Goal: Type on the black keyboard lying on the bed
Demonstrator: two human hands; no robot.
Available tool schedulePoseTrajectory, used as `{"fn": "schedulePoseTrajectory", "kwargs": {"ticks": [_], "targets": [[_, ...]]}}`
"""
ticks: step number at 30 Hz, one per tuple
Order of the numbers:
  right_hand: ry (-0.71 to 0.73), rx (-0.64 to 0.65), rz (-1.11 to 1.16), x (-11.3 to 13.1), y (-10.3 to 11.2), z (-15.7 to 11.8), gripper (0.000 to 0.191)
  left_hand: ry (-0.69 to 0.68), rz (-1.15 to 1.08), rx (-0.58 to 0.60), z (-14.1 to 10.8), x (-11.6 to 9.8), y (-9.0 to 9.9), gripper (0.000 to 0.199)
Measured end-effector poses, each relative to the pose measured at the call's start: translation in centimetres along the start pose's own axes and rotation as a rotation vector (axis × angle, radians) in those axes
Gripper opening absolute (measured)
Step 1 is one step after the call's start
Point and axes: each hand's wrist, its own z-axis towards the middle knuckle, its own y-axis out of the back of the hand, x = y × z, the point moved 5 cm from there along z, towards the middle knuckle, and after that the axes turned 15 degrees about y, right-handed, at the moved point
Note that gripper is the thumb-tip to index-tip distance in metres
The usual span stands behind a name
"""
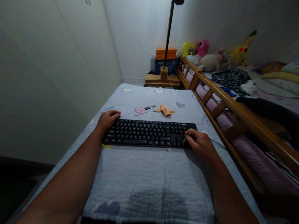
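A black keyboard [137, 132] lies lengthwise across the cloth in front of me. My left hand [109, 119] is at its far left corner, fingers bent around the edge and thumb beside them. Over the number pad at the right end, my right hand [197, 140] pinches a thin white stick, apparently a cotton swab [189, 133], its lower tip down at the keys. Behind the keyboard lie another cotton swab [140, 114], a pink striped item [140, 109], a dark-handled slim tool [149, 107], and an orange cloth [165, 110] across a yellow-handled brush [157, 110].
The surface has a pale blue heart-patterned cover [140, 174]. A wooden bed rail [224, 104] runs along the right, with plush toys [207, 62] behind it. A stand on a wooden base [161, 80] and boxes [166, 53] are at the far end. The keyboard's cable [218, 143] trails right.
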Motion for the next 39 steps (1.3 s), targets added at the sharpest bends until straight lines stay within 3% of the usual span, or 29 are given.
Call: {"fn": "schedulePoseTrajectory", "kwargs": {"ticks": [39], "targets": [[0.001,0.034,0.057,0.49,-0.77,0.19,0.014,0.015,0.014,-0.007,-0.05,0.0,0.0,0.033]]}}
